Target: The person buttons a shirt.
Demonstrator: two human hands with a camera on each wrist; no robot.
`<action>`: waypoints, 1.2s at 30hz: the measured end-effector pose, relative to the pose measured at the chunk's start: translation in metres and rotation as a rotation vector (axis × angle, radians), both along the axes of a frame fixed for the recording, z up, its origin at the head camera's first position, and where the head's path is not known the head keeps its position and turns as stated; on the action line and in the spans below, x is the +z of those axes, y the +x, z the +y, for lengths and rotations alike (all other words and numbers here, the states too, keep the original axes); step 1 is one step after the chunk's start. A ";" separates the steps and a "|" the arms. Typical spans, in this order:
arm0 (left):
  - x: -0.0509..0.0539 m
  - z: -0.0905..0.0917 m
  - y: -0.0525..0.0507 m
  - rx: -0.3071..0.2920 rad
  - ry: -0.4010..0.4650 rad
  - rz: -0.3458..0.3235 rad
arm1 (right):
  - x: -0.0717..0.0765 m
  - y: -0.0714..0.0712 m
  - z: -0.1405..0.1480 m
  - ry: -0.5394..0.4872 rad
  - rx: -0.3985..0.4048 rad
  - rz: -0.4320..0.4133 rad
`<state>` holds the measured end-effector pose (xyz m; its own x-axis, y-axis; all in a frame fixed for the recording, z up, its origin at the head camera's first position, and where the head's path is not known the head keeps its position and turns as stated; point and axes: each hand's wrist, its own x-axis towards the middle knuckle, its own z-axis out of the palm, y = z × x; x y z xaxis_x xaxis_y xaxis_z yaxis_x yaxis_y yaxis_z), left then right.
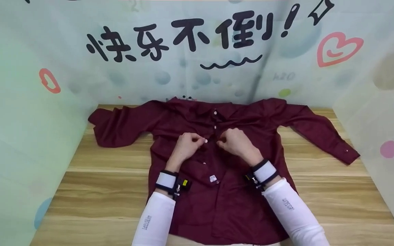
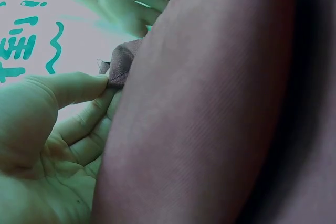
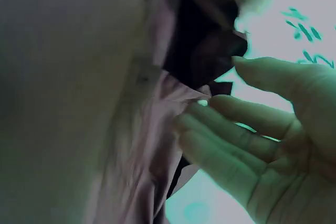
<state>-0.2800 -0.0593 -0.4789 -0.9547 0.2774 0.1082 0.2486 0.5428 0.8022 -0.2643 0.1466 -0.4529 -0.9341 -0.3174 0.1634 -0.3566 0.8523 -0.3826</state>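
Note:
A dark red long-sleeved shirt point(image 1: 245, 201) lies front up, its collar at the far side. The left hand point(image 1: 187, 147) pinches the shirt's front edge beside a white button point(image 1: 206, 140); in the left wrist view the thumb and fingers of that hand point(image 2: 63, 124) grip a fold of cloth point(image 2: 122, 66). Just across the front opening, the right hand point(image 1: 236, 143) pinches the other front edge. In the right wrist view, the thumb and index finger of this hand point(image 3: 262, 124) are at the edge of the cloth point(image 3: 157, 145), the other fingers bent loosely.
The shirt rests on a wooden table point(image 1: 347, 194) with its sleeves spread to both sides. More white buttons run along the front, and a small white tag point(image 1: 213, 178) shows lower down. A printed curtain point(image 1: 169, 82) stands behind and at both sides.

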 end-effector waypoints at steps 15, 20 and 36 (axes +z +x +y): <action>0.000 -0.005 0.002 -0.009 0.029 -0.013 | -0.013 0.000 -0.037 0.437 -0.085 0.120; 0.001 -0.007 0.001 -0.011 0.030 -0.012 | -0.016 0.001 -0.040 0.481 -0.095 0.150; -0.002 -0.010 -0.001 0.007 0.034 -0.037 | -0.024 0.002 -0.030 0.411 -0.074 0.221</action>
<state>-0.2809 -0.0692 -0.4806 -0.9600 0.2676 0.0818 0.2146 0.5166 0.8289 -0.2627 0.1163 -0.4769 -0.9136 -0.3310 0.2362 -0.3237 0.9436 0.0700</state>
